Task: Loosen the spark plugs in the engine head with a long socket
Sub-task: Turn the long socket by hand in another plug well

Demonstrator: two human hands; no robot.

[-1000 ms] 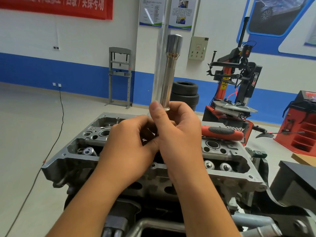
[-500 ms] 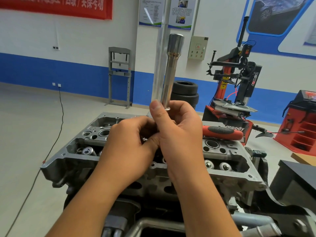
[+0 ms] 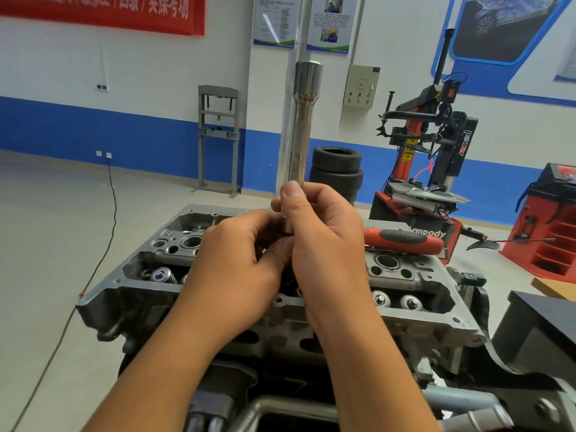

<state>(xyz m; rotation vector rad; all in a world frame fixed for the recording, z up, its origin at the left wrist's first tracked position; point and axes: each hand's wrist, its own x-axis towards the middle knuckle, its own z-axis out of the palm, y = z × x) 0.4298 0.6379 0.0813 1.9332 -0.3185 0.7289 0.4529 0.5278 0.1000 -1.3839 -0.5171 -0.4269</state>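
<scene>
Change: over the last second almost nothing has moved. My right hand (image 3: pixel 324 241) has kept its grip, my left hand (image 3: pixel 240 260) has stayed tucked in beside it, and the long socket (image 3: pixel 300 126) has only tipped a hair straighter.
Meaning for the task: I judge I'm still fitting something to the socket's lower end, not turning any plug yet. No loosening has begun.
Right hand: curled round the socket's lower end, thumb up along the shaft, fingers wrapped behind it.
Left hand: fingers curled in at the socket's bottom, touching my right hand. What they pinch is hidden, so I can't say whether they hold the socket or some fitting.
Long socket: upright, rising out of the top of my right fist, its wide mouth well above my knuckles.
Engine head (image 3: pixel 414 316): below and beyond both hands, the socket well clear of it. The spark plugs themselves I can't make out from here.
Red-handled tool (image 3: pixel 402 240): lying on the engine head just right of my right hand, untouched.
Next: I expect the socket must come down into a plug well, then the handle goes on.
</scene>
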